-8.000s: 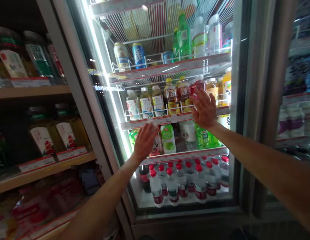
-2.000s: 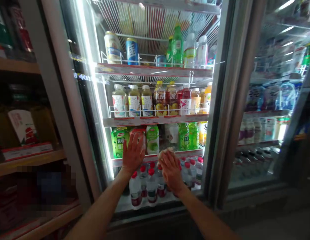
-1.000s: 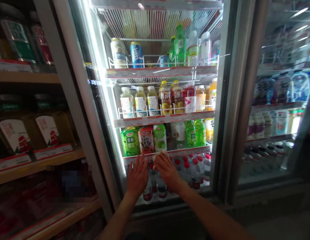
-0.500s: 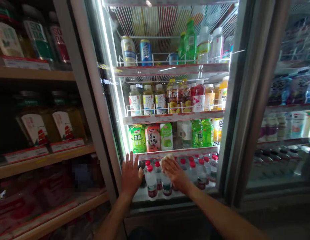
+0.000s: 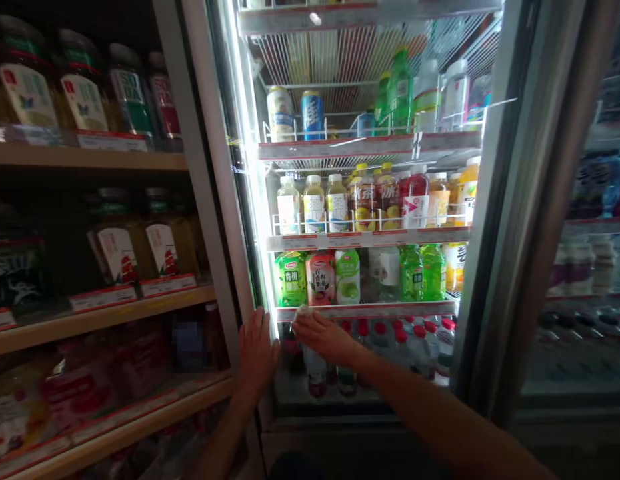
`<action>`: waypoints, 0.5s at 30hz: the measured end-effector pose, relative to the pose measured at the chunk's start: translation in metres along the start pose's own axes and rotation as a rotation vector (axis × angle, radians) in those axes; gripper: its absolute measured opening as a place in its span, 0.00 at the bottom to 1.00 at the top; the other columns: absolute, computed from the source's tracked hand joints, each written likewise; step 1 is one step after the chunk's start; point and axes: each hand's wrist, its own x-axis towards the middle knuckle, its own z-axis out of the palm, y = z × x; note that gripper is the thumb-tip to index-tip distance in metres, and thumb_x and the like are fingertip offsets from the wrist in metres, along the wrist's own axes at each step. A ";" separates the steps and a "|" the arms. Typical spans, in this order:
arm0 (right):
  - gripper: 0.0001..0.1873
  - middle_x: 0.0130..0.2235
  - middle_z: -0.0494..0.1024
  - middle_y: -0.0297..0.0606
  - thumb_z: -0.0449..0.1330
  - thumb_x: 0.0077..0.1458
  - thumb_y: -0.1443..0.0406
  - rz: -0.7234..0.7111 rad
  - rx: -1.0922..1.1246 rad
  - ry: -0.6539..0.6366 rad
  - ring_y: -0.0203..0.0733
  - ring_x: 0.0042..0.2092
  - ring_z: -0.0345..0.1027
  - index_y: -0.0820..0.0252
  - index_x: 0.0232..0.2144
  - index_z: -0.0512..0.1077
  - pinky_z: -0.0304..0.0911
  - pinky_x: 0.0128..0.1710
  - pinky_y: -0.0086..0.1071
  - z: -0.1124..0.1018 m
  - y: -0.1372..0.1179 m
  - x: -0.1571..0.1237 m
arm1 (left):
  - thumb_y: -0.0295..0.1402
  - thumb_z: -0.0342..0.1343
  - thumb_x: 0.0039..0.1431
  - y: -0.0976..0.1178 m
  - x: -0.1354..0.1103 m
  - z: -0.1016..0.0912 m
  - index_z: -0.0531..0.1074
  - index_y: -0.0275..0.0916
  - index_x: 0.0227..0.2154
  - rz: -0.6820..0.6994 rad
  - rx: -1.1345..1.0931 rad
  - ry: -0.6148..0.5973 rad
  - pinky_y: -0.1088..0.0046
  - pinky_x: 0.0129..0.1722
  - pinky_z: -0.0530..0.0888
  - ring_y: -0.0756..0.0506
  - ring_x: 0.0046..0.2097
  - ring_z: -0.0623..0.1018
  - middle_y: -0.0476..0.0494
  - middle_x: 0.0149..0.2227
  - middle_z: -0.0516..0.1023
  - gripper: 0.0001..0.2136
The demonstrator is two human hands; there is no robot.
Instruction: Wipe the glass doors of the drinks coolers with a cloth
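A lit drinks cooler stands behind a glass door (image 5: 370,200). My left hand (image 5: 257,350) lies flat with fingers stretched on the door's lower left edge, beside the grey frame (image 5: 217,187). My right hand (image 5: 323,335) presses a small pale cloth (image 5: 302,312) against the glass, low down, in front of the red-capped water bottles (image 5: 405,343). Just above my hands stand green and pink juice cartons (image 5: 317,277).
Wooden shelves (image 5: 105,313) with bottled drinks fill the left side. A thick metal pillar (image 5: 515,213) separates this door from a second cooler door (image 5: 585,253) on the right. Higher cooler shelves hold tea bottles (image 5: 315,203) and cans (image 5: 295,113).
Over the earlier frames both hands came down the glass from mid-height to the bottom. In the last half second my right hand with the cloth slid left, and my left hand reached the frame.
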 end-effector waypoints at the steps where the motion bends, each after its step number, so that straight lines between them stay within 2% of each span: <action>1: 0.16 0.57 0.68 0.36 0.51 0.59 0.69 -0.065 -0.001 -0.026 0.39 0.61 0.55 0.58 0.49 0.69 0.55 0.61 0.38 0.003 -0.005 0.000 | 0.28 0.46 0.57 -0.005 0.000 -0.002 0.47 0.35 0.62 0.002 0.004 0.004 0.51 0.58 0.60 0.36 0.63 0.58 0.28 0.61 0.57 0.29; 3: 0.16 0.58 0.67 0.35 0.50 0.59 0.68 -0.074 -0.026 0.000 0.40 0.61 0.55 0.58 0.49 0.69 0.55 0.61 0.39 0.000 -0.003 0.017 | 0.28 0.46 0.57 -0.014 0.002 -0.006 0.46 0.35 0.62 0.002 0.007 0.016 0.51 0.58 0.60 0.36 0.63 0.58 0.28 0.61 0.58 0.30; 7: 0.19 0.62 0.59 0.39 0.46 0.62 0.67 0.252 -0.092 0.176 0.46 0.65 0.46 0.58 0.54 0.63 0.48 0.62 0.52 -0.021 0.032 0.089 | 0.29 0.47 0.57 -0.023 0.010 -0.016 0.46 0.36 0.62 -0.058 -0.007 0.033 0.51 0.58 0.60 0.35 0.63 0.58 0.29 0.61 0.57 0.30; 9: 0.19 0.62 0.59 0.38 0.45 0.62 0.66 0.296 -0.100 0.194 0.45 0.65 0.44 0.59 0.54 0.63 0.45 0.63 0.53 -0.021 0.039 0.109 | 0.29 0.48 0.57 -0.024 0.011 -0.018 0.45 0.37 0.63 -0.080 -0.010 0.039 0.50 0.58 0.60 0.35 0.63 0.58 0.30 0.62 0.57 0.31; 11: 0.19 0.61 0.61 0.37 0.46 0.61 0.67 0.186 -0.097 0.143 0.44 0.64 0.46 0.59 0.53 0.65 0.47 0.63 0.49 -0.010 0.025 0.101 | 0.29 0.47 0.57 -0.023 0.008 -0.019 0.44 0.37 0.63 -0.072 -0.008 0.035 0.50 0.58 0.60 0.35 0.63 0.59 0.29 0.62 0.56 0.31; 15: 0.15 0.57 0.67 0.35 0.49 0.59 0.67 -0.086 -0.077 0.002 0.39 0.60 0.56 0.58 0.47 0.70 0.52 0.62 0.42 0.022 -0.026 0.038 | 0.27 0.46 0.57 -0.022 -0.002 -0.018 0.45 0.35 0.63 -0.020 -0.011 0.013 0.50 0.57 0.60 0.35 0.63 0.59 0.28 0.61 0.58 0.30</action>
